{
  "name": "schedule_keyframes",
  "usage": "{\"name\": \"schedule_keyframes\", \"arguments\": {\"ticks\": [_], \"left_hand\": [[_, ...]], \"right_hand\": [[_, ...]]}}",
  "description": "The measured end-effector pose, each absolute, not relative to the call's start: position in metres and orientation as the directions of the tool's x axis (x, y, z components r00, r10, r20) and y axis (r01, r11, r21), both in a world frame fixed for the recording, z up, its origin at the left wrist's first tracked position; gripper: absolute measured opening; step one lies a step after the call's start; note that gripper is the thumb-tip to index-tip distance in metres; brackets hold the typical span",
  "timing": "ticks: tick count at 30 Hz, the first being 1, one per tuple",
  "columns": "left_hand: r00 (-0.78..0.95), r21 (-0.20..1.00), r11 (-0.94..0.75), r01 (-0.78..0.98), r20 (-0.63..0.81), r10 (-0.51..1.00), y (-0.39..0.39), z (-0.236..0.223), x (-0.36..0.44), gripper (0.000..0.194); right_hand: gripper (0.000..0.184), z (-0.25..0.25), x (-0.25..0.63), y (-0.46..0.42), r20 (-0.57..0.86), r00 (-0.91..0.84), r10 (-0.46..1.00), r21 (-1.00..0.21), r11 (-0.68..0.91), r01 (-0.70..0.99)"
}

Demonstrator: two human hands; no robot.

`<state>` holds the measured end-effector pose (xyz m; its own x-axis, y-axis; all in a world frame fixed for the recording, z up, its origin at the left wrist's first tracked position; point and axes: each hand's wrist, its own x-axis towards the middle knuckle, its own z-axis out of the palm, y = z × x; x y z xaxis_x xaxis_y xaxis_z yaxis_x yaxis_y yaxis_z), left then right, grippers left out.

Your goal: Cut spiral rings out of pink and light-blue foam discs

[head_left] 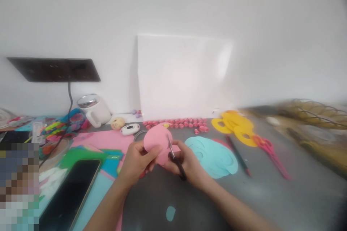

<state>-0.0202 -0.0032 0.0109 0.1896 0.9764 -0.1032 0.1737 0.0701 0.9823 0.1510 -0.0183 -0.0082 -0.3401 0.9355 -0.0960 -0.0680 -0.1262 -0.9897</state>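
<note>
On the counter, a blue scrap lies nearer than the pink paper, pinched in the left hand. The right hand grips scissors, blades at the pink paper's right edge. Beyond it, a white board.

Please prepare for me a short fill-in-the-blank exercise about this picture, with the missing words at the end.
The paper in the left hand is coloured ____.
The right hand holds black-handled ____.
The phone lies on the picture's ____ side.
The body of the mug is coloured ____.

Missing words: pink; scissors; left; white.
</note>
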Motion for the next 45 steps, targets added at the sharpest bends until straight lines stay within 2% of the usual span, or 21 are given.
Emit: {"name": "schedule_keyframes", "arguments": {"ticks": [8,12,19,29,35,41,45], "left_hand": [[0.218,0.981,0.041,0.188,-0.083,0.972,-0.006,0.015,-0.021,0.037],[0.159,0.984,0.026,0.174,-0.054,0.986,-0.007,0.013,-0.019,0.037],[0.193,0.982,0.024,0.186,-0.060,0.979,-0.007,0.015,-0.019,0.036],[0.121,0.982,0.004,0.189,-0.028,0.992,-0.008,0.018,-0.018,0.033],[0.099,0.987,-0.017,0.159,0.002,0.995,-0.007,0.021,-0.019,0.034],[0.188,0.993,0.044,0.105,-0.063,0.980,-0.003,0.015,-0.020,0.036],[0.155,0.986,0.056,0.157,-0.081,0.985,-0.004,0.011,-0.018,0.040]], "right_hand": [[0.059,-0.010,0.151,-0.018,-0.034,-0.337,0.941,-0.993,-0.070,-0.094],[0.059,-0.011,0.151,-0.018,-0.048,-0.339,0.940,-0.993,-0.082,-0.085],[0.059,-0.011,0.152,-0.017,-0.045,-0.341,0.939,-0.995,-0.072,-0.067],[0.061,-0.011,0.152,-0.019,-0.076,-0.336,0.939,-0.990,-0.111,-0.086],[0.055,-0.011,0.151,-0.018,-0.066,-0.327,0.943,-0.994,-0.090,-0.059],[0.055,-0.013,0.150,-0.018,-0.071,-0.308,0.949,-0.995,-0.090,-0.050],[0.058,-0.012,0.149,-0.019,-0.076,-0.326,0.942,-0.992,-0.103,-0.066]]}}
